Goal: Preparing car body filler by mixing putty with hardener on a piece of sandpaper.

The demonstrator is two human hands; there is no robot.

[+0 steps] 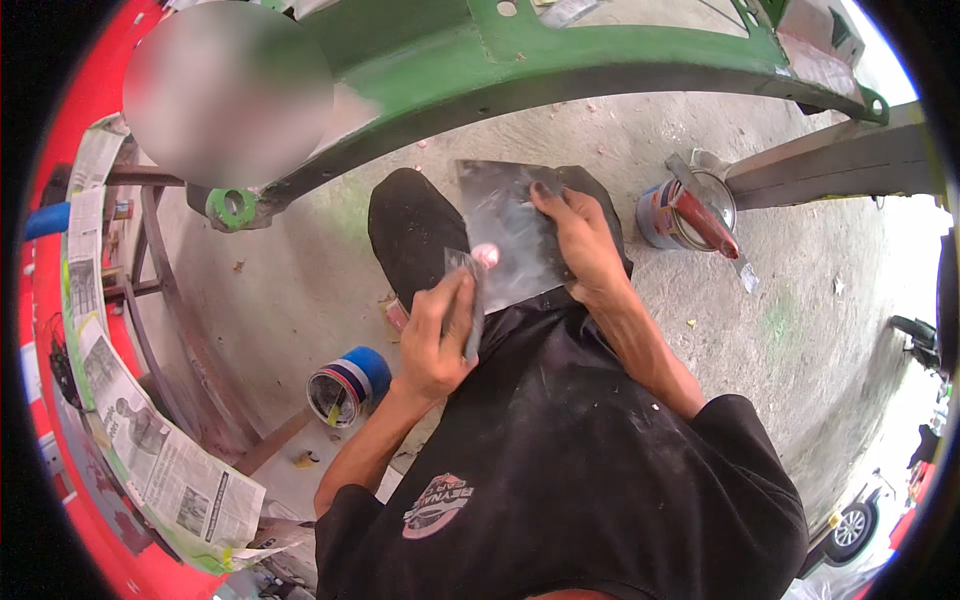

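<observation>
My right hand (583, 240) grips a flat grey metal plate (515, 215) over my lap, its thumb on the upper face and its fingers hidden beneath. Whitish smears cover that plate. A small pink and white dab of putty (486, 255) sits near its left edge. In my left hand (436, 335) is a thin flat putty spreader (463, 268), pinched between thumb and fingers. The tip of the spreader is at the plate's left edge, right beside the dab; whether it touches the dab I cannot tell.
A green metal frame (600, 65) arches across in front of my knees. To the right, a tin (660, 215) carries a red-handled scraper (705, 222) on top, near a grey beam (840, 165). An open blue tin (365, 375) lies left. Newspaper masking (150, 440) covers a red panel's edge.
</observation>
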